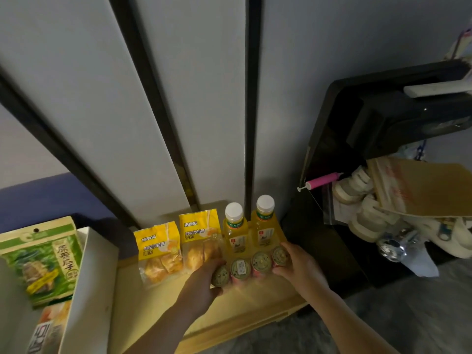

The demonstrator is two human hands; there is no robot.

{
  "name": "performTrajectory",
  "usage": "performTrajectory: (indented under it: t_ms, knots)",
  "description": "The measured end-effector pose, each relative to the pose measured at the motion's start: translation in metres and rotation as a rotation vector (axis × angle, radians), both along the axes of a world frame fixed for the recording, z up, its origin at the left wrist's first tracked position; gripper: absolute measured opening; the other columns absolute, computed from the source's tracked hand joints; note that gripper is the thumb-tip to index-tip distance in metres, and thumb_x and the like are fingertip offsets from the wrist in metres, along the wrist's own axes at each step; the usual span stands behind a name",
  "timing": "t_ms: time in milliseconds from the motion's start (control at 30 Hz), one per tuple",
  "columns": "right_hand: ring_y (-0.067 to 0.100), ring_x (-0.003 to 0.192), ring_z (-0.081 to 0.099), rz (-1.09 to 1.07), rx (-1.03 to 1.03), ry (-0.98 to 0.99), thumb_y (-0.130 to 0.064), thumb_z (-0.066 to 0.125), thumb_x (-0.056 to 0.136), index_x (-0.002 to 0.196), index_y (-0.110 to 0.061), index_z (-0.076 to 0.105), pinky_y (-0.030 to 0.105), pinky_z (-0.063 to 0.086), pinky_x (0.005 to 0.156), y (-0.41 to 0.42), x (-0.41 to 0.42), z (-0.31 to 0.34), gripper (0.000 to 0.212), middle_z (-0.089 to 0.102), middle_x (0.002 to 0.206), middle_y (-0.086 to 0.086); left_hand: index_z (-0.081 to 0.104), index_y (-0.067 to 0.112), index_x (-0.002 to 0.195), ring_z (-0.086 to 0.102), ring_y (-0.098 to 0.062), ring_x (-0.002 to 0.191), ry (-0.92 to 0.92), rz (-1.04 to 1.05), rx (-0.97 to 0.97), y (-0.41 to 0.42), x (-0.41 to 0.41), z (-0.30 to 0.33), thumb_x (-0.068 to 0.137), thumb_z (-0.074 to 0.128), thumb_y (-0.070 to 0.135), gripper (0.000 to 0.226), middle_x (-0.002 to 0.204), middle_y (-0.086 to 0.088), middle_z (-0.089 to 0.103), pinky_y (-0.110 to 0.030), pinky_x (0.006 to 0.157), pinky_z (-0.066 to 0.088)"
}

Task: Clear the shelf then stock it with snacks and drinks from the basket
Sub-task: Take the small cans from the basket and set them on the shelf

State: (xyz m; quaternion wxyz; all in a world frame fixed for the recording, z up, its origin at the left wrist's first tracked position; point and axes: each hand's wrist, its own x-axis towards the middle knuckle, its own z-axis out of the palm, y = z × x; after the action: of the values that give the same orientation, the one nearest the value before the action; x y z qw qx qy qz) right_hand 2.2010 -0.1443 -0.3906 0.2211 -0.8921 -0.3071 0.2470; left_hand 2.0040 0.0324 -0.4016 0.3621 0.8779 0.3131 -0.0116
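A row of several small cans stands near the front of the pale wooden shelf (158, 310). My left hand (201, 284) grips the leftmost can (220, 275). My right hand (298, 267) grips the rightmost can (280, 255). Two more cans (251, 267) stand between them. Behind the cans are two yellow drink bottles (250, 231) with white caps, upright against the wall. To their left lean two yellow bread packets (178, 249).
A white basket (89, 284) at the left holds a green seed packet (43, 261) and another snack pack. A black rack (332, 226) at the right carries shoes, a cardboard piece and a pink pump. Grey floor lies below the shelf.
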Motion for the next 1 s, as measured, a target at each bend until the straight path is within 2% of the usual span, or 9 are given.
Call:
performTrajectory:
  t_ms: [133, 300, 467, 633, 733, 833, 900, 967, 1000]
  knots:
    - [0.010, 0.124, 0.047, -0.028, 0.068, -0.058, -0.049, 0.071, 0.079, 0.145, -0.030, 0.033, 0.030, 0.043, 0.100, -0.009, -0.005, 0.014, 0.078, 0.046, 0.138, -0.009, 0.046, 0.028, 0.133, 0.052, -0.018, 0.121, -0.016, -0.009, 0.038, -0.002, -0.004, 0.011, 0.069, 0.082, 0.024, 0.074, 0.134, 0.006, 0.053, -0.030, 0.097, 0.043]
    - [0.013, 0.126, 0.048, -0.068, 0.069, -0.180, -0.055, 0.070, 0.076, 0.147, -0.023, 0.032, 0.030, 0.045, 0.100, -0.034, -0.022, 0.047, 0.087, 0.045, 0.141, -0.002, 0.043, 0.028, 0.135, 0.049, -0.016, 0.125, -0.123, -0.060, 0.055, -0.005, -0.014, 0.038, 0.065, 0.085, 0.033, 0.082, 0.138, 0.006, 0.049, -0.029, 0.100, 0.041]
    - [0.014, 0.140, 0.032, -0.121, 0.040, -0.297, -0.046, 0.074, 0.078, 0.151, -0.028, 0.020, 0.034, 0.038, 0.108, -0.069, -0.070, 0.092, 0.093, 0.031, 0.154, -0.005, 0.031, 0.027, 0.144, 0.033, -0.014, 0.138, -0.222, -0.174, 0.155, -0.009, -0.040, 0.074, 0.064, 0.083, 0.046, 0.097, 0.150, 0.008, 0.034, -0.037, 0.112, 0.033]
    - [0.018, 0.146, 0.020, -0.186, -0.050, -0.463, -0.053, 0.068, 0.080, 0.153, -0.030, 0.014, 0.041, 0.032, 0.114, -0.116, -0.159, 0.130, 0.094, 0.017, 0.160, -0.005, 0.016, 0.030, 0.149, 0.013, -0.015, 0.146, -0.205, -0.396, 0.302, -0.008, -0.096, 0.107, 0.066, 0.074, 0.060, 0.106, 0.158, 0.008, 0.013, -0.042, 0.117, 0.025]
    - [0.019, 0.148, 0.014, -0.252, -0.124, -0.460, -0.056, 0.066, 0.081, 0.154, -0.031, 0.010, 0.041, 0.028, 0.115, -0.139, -0.217, 0.145, 0.095, 0.009, 0.162, -0.006, -0.001, 0.037, 0.149, -0.002, -0.016, 0.147, -0.124, -0.512, 0.362, -0.009, -0.140, 0.127, 0.066, 0.057, 0.078, 0.108, 0.160, 0.009, -0.003, -0.044, 0.119, 0.014]
    - [0.018, 0.148, 0.012, -0.294, -0.151, -0.465, -0.056, 0.066, 0.081, 0.154, -0.031, 0.008, 0.039, 0.029, 0.113, -0.158, -0.271, 0.157, 0.096, 0.007, 0.162, -0.007, -0.020, 0.046, 0.141, -0.005, -0.016, 0.147, -0.108, -0.592, 0.442, -0.009, -0.184, 0.139, 0.052, 0.021, 0.098, 0.111, 0.159, 0.007, -0.006, -0.046, 0.119, 0.011]
    - [0.017, 0.147, 0.014, -0.313, -0.157, -0.487, -0.058, 0.065, 0.081, 0.154, -0.030, 0.010, 0.037, 0.030, 0.113, -0.169, -0.304, 0.164, 0.096, 0.008, 0.162, -0.007, -0.009, 0.042, 0.144, -0.006, -0.013, 0.146, -0.119, -0.600, 0.391, -0.009, -0.212, 0.147, 0.050, 0.019, 0.100, 0.114, 0.159, 0.007, -0.004, -0.042, 0.117, 0.009]
    - [0.017, 0.147, 0.015, -0.332, -0.168, -0.505, -0.061, 0.062, 0.081, 0.154, -0.030, 0.010, 0.038, 0.031, 0.113, -0.179, -0.332, 0.172, 0.095, 0.009, 0.162, -0.007, 0.004, 0.033, 0.148, -0.004, -0.013, 0.145, -0.141, -0.597, 0.356, -0.011, -0.238, 0.156, 0.055, 0.034, 0.095, 0.116, 0.157, 0.008, -0.002, -0.042, 0.118, 0.010]
    - [0.017, 0.147, 0.016, -0.344, -0.173, -0.508, -0.061, 0.062, 0.081, 0.154, -0.030, 0.010, 0.039, 0.032, 0.113, -0.184, -0.345, 0.176, 0.095, 0.009, 0.162, -0.007, 0.007, 0.030, 0.149, -0.002, -0.015, 0.146, -0.143, -0.589, 0.368, -0.013, -0.251, 0.159, 0.062, 0.046, 0.086, 0.111, 0.157, 0.008, -0.002, -0.041, 0.119, 0.012]
